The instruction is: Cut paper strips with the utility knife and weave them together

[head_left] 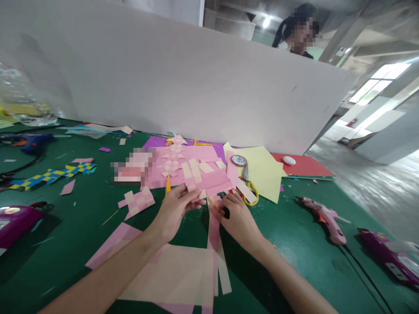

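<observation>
My left hand (173,211) is closed, its thumb and fingertips pinching pale pink paper strips (202,193). My right hand (240,218) has its fingers curled together at the top of a long pink paper strip (214,231) that runs down toward me. The hands are a short gap apart over the green table. Just beyond them lies a pile of cut pink paper pieces (218,178). Yellow-handled scissors (255,197) rest right behind my right hand, partly under paper. Left of my left hand is a small woven pink paper piece (140,202). Larger cream and pink sheets (173,270) lie below my wrists.
A pink glue gun (327,218) and a purple device (389,255) lie right; another purple device (19,224) and a blue glue gun (34,141) lie left. A tape roll (238,160) sits on yellow paper (266,170). A white partition (183,78) stands behind; a person (296,32) is beyond.
</observation>
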`<state>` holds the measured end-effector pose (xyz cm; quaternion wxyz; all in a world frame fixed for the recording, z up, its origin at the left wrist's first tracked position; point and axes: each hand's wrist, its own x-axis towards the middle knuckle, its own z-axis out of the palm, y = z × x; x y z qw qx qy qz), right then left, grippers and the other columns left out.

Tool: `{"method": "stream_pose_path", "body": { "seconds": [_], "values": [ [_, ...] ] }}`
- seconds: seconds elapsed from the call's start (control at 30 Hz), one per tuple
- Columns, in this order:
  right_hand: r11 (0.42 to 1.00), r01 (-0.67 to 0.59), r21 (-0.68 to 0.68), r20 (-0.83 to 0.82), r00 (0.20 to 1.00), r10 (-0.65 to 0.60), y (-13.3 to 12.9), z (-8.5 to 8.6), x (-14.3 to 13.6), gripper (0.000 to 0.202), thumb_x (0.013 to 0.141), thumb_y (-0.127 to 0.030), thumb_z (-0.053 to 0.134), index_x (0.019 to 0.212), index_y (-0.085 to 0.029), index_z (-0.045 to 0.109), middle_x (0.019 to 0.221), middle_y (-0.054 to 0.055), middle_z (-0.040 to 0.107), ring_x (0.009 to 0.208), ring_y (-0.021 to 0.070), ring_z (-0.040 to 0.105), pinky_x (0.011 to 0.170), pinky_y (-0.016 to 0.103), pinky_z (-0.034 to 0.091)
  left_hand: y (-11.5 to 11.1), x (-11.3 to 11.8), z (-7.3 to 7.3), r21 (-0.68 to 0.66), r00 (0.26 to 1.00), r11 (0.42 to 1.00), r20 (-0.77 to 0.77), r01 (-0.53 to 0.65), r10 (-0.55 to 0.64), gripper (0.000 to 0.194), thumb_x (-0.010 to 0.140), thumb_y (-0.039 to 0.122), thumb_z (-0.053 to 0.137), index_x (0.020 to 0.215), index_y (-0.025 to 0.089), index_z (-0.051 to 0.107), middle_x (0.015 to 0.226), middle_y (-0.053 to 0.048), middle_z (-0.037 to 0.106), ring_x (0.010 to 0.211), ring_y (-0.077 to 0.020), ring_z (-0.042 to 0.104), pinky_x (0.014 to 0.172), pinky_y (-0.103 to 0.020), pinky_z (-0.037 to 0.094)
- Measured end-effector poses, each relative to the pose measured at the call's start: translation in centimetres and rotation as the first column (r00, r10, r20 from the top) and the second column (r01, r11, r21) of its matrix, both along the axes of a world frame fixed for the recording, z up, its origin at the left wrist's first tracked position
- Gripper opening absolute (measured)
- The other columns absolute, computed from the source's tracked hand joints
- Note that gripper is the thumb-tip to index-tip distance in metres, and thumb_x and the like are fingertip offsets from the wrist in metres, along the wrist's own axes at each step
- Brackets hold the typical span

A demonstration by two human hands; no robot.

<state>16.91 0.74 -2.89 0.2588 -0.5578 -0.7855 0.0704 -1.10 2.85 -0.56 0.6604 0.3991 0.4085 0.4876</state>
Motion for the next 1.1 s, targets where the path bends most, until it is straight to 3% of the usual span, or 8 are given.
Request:
{"method": "stream_pose_path", "body": {
  "seconds": [0.17, 0.4, 0.6, 0.73, 0.97, 1.1],
  "values": [
    [0.999, -0.034, 0.009, 0.085, 0.996, 0.033, -0.3, 0.0, -0.6, 0.011, 0.082, -0.017, 0.055, 0.074, -0.02, 0.06, 0.084, 0.006, 0.057, 0.091, 0.0239, 0.049, 0.08, 0.036, 0.041, 0.0, 0.1, 0.1, -0.003, 0.999, 1.0, 0.021, 0.024, -0.023, 0.017, 0.076, 0.03, 0.069, 0.078, 0.015, 0.062, 0.072, 0.0, 0.06, 0.071, -0.0122, 0.062, 0.064, -0.019, 0.05],
    [0.999, -0.04, -0.011, 0.011, 0.999, 0.04, -0.1, 0.5, -0.1, 0.02, 0.085, -0.014, 0.053, 0.066, -0.02, 0.056, 0.074, 0.003, 0.057, 0.077, 0.018, 0.052, 0.067, 0.028, 0.043, -0.3, 0.1, 0.5, -0.111, 0.982, 0.988, 0.168, 0.109, -0.089, 0.02, 0.075, 0.033, 0.069, 0.075, 0.016, 0.059, 0.069, 0.003, 0.057, 0.066, -0.0093, 0.06, 0.061, -0.017, 0.05],
    [0.987, 0.021, 0.157, -0.21, 0.978, 0.013, 0.4, 1.9, 1.8, 0.014, 0.086, -0.02, 0.053, 0.075, -0.02, 0.062, 0.104, 0.007, 0.058, 0.1, 0.0216, 0.052, 0.084, 0.035, 0.043, -0.2, -0.1, 0.3, -0.095, 0.985, 0.993, 0.163, 0.072, -0.056, 0.019, 0.077, 0.031, 0.069, 0.075, 0.015, 0.06, 0.065, 0.003, 0.057, 0.062, -0.008, 0.06, 0.059, -0.015, 0.05],
    [0.983, 0.044, 0.176, -0.312, 0.95, 0.013, 0.3, 3.1, 2.7, 0.016, 0.087, -0.019, 0.05, 0.075, -0.02, 0.062, 0.111, 0.008, 0.059, 0.105, 0.0232, 0.053, 0.088, 0.039, 0.042, -0.1, -0.2, 0.3, -0.142, 0.985, 0.989, 0.173, 0.027, -0.002, 0.018, 0.074, 0.03, 0.071, 0.076, 0.015, 0.062, 0.066, 0.003, 0.057, 0.063, -0.0082, 0.06, 0.06, -0.016, 0.051],
    [0.992, 0.108, 0.068, -0.47, 0.88, -0.064, -0.4, 4.2, 2.8, 0.019, 0.087, -0.028, 0.049, 0.076, -0.021, 0.063, 0.084, 0.006, 0.066, 0.088, 0.0216, 0.059, 0.081, 0.037, 0.044, 0.0, -0.2, 0.1, -0.14, 0.987, 0.99, 0.16, 0.011, 0.012, 0.019, 0.073, 0.031, 0.072, 0.078, 0.016, 0.061, 0.068, 0.003, 0.056, 0.064, -0.0085, 0.06, 0.06, -0.016, 0.05],
    [0.988, 0.085, -0.131, -0.575, 0.805, -0.146, -0.1, 4.1, 2.8, 0.019, 0.089, -0.035, 0.046, 0.087, -0.02, 0.059, 0.064, 0.002, 0.063, 0.071, 0.02, 0.059, 0.075, 0.037, 0.044, -0.2, -0.3, 0.2, -0.121, 0.994, 0.991, 0.096, 0.057, -0.045, 0.021, 0.074, 0.034, 0.07, 0.073, 0.017, 0.058, 0.066, 0.003, 0.057, 0.06, -0.0084, 0.059, 0.058, -0.017, 0.049]
  ]
}}
